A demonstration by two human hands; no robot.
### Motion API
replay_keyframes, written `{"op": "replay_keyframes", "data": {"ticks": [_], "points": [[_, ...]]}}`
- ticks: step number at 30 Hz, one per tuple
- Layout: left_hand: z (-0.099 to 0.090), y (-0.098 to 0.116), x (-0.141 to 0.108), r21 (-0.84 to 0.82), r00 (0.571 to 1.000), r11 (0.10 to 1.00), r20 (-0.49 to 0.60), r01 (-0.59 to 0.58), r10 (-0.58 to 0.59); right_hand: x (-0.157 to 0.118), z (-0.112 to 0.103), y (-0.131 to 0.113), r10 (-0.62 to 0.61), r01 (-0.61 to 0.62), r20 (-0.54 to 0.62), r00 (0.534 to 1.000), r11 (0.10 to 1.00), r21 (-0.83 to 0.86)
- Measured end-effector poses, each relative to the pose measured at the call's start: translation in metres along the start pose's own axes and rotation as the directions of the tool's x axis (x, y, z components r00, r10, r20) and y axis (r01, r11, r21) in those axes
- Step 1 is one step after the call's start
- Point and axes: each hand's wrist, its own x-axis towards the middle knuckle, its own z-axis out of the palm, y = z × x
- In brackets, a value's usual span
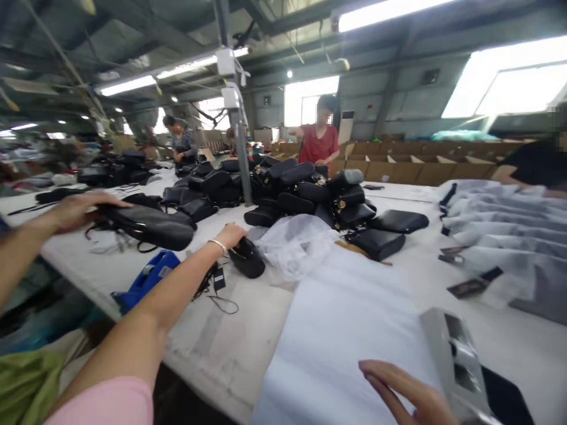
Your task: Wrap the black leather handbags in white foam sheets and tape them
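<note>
My left hand (pixel 231 235) reaches out from a pink sleeve, its fingers closed around the top end of a small black handbag (pixel 248 260). That bag touches the table beside a crumpled sheer white bag (pixel 295 245). A black tag (pixel 219 278) and a thin cord lie just below it. At the lower right, my right hand (pixel 405 392) holds nothing, with its fingers stretched out over a stack of pale sheets (pixel 345 319). Close to its right stands a grey metal box-like holder (pixel 458 360); a dark flat piece lies beside it.
A co-worker's hand (pixel 80 211) at the left holds another black handbag (pixel 148 224). Beneath is a blue tool-like object (pixel 150 277). Black handbags (pixel 301 189) are heaped around a metal post (pixel 241 153). Sheer-wrapped items (pixel 500 230) line the right. People stand across the table.
</note>
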Motion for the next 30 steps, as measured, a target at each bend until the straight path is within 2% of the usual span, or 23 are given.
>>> {"op": "replay_keyframes", "data": {"ticks": [2,4,5,7,10,13,15,16,17,18,20,21,22,24,27,30], "points": [[0.001,-0.004,-0.01,0.008,0.999,0.999,-0.007,-0.05,0.05,0.004,0.018,-0.015,0.08,-0.078,-0.016,0.997,0.992,0.099],[0.001,-0.007,-0.022,0.02,0.996,0.997,-0.035,-0.08,0.081,0.015,0.04,-0.027,0.146,-0.16,0.072,0.987,0.944,0.288],[0.002,-0.007,-0.029,0.026,0.994,0.996,-0.058,-0.087,0.089,0.022,0.052,-0.031,0.169,-0.203,0.119,0.978,0.892,0.405],[0.006,-0.001,-0.05,0.034,0.99,0.995,-0.11,-0.089,0.092,0.04,0.076,-0.037,0.195,-0.286,0.213,0.957,0.746,0.601],[0.021,0.026,-0.093,0.029,0.984,0.997,-0.16,-0.078,0.082,0.068,0.109,-0.046,0.2,-0.403,0.351,0.915,0.489,0.773],[0.042,0.061,-0.134,-0.008,0.984,0.995,-0.15,-0.096,0.094,0.098,0.136,-0.052,0.2,-0.501,0.463,0.863,0.235,0.833],[0.057,0.076,-0.152,-0.137,0.988,0.985,-0.131,-0.102,0.084,0.117,0.152,-0.055,0.187,-0.546,0.519,0.834,0.15,0.824],[0.066,0.079,-0.159,-0.254,0.991,0.966,-0.135,-0.049,0.014,0.125,0.16,-0.057,0.179,-0.562,0.537,0.824,0.142,0.815],[0.074,0.078,-0.165,-0.387,0.985,0.921,-0.136,0.046,-0.106,0.131,0.167,-0.058,0.175,-0.569,0.545,0.82,0.149,0.809],[0.083,0.075,-0.169,-0.508,0.958,0.846,-0.123,0.162,-0.258,0.137,0.173,-0.058,0.179,-0.57,0.544,0.82,0.162,0.806],[0.102,0.065,-0.175,-0.656,0.848,0.659,-0.054,0.368,-0.528,0.145,0.184,-0.059,0.22,-0.563,0.524,0.823,0.182,0.807],[0.111,0.059,-0.178,-0.686,0.794,0.585,-0.017,0.433,-0.607,0.148,0.188,-0.06,0.246,-0.559,0.513,0.822,0.184,0.808],[0.118,0.054,-0.18,-0.695,0.759,0.54,0.013,0.475,-0.651,0.152,0.193,-0.06,0.265,-0.561,0.509,0.819,0.184,0.807],[0.13,0.048,-0.183,-0.709,0.726,0.483,0.059,0.514,-0.685,0.159,0.201,-0.062,0.295,-0.577,0.515,0.805,0.188,0.794],[0.137,0.048,-0.184,-0.748,0.712,0.417,0.103,0.516,-0.695,0.171,0.213,-0.064,0.361,-0.576,0.487,0.795,0.197,0.794],[0.135,0.058,-0.177,-0.837,0.701,0.3,0.133,0.458,-0.701,0.18,0.221,-0.067,0.459,-0.506,0.374,0.806,0.208,0.837]]}}
